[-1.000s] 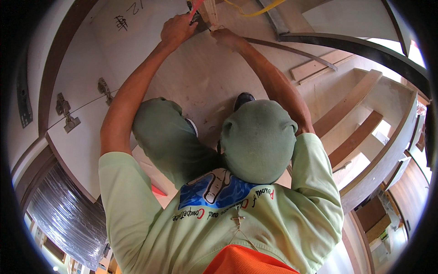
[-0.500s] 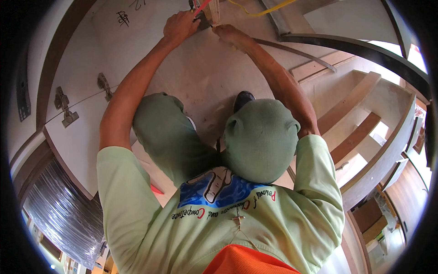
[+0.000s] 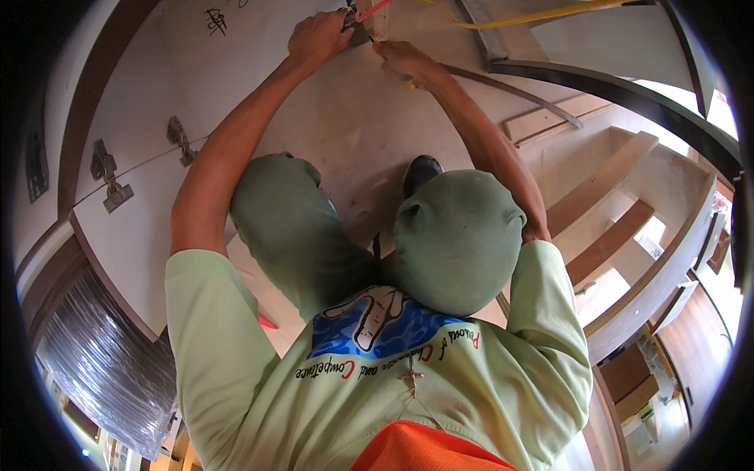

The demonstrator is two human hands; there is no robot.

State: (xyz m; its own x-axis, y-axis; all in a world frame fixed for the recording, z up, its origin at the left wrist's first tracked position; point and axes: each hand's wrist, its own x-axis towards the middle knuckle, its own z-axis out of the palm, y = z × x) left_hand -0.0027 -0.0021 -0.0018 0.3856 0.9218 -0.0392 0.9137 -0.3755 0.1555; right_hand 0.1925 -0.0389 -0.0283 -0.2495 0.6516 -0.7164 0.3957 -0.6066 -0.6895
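Both arms reach forward to the top edge of the view. My left hand [image 3: 318, 39] is closed around a small dark metal piece [image 3: 351, 16] whose kind I cannot make out. Beside it are a pink-red strip [image 3: 371, 9] and an upright strip of pale wood [image 3: 379, 22]. Just right of the wood, my right hand [image 3: 407, 61] is closed with its fingertips close to the wood's lower end. A yellow end [image 3: 411, 83] of a slim tool shows under that palm, and most of the tool is hidden by the fingers.
White panels with metal hinges [image 3: 108, 177] stand at left, above a plastic-wrapped roll [image 3: 110, 353]. A yellow cord [image 3: 542, 17] crosses the top right. A curved dark edge [image 3: 620, 82], a thin strip [image 3: 518, 96] and a slatted wooden frame [image 3: 601, 192] lie at right. My bent knees [image 3: 459, 243] are below my hands.
Both hands sit slightly higher and farther right in the view. The yellow cord has shifted right, and the yellow tool end under my right palm shows more clearly.
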